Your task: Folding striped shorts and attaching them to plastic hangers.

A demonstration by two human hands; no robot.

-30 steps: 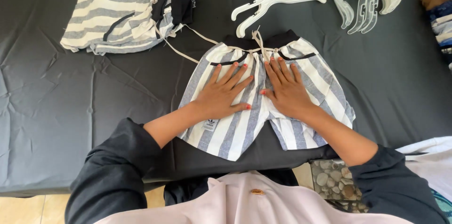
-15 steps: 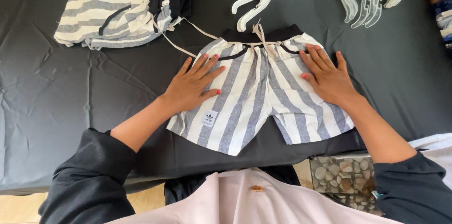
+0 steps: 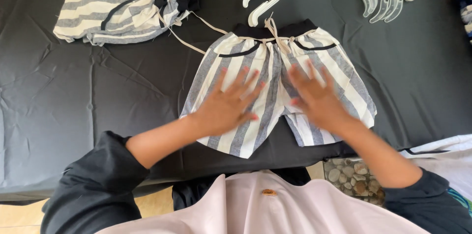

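We are pressing our left hand [image 3: 227, 103] and right hand [image 3: 314, 97], both open and flat, on the striped shorts [image 3: 275, 84] near the desk's [image 3: 73, 111] front edge; sweeping outward evenly should be flattening wrinkles best.

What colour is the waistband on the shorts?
Black, on the striped shorts, with a cream drawstring; head view.

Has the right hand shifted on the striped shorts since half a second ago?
Yes. The right hand slid inward from the outer edge of the grey-and-white striped cotton shorts toward the beige drawstring and centre seam, closer to the left hand.
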